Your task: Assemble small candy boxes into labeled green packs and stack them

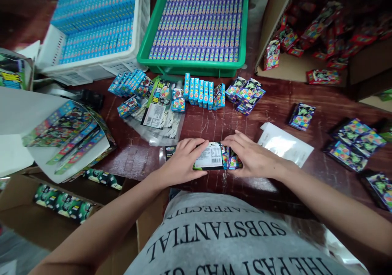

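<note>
Low at the table's front edge, my left hand (183, 162) grips the left part of a printed packet (211, 156) that has a white barcode label. My right hand (254, 156) is closed round small purple and blue boxes (234, 161) at the packet's right end. The boxes lie partly under its fingers, and how far they reach into the packet is hidden. Just beyond my left hand lie clear bags with printed cards (157, 113). A white plastic bag (286, 144) rests beside my right wrist.
A row of blue boxes (200, 92) and a pile of purple boxes (246, 94) stand beyond my hands. Behind are a white basket (92, 72), a green tray (192, 67) and a carton (275, 17) of red boxes. Printed sheets (70, 140) curl at left; more purple boxes (352, 144) lie right.
</note>
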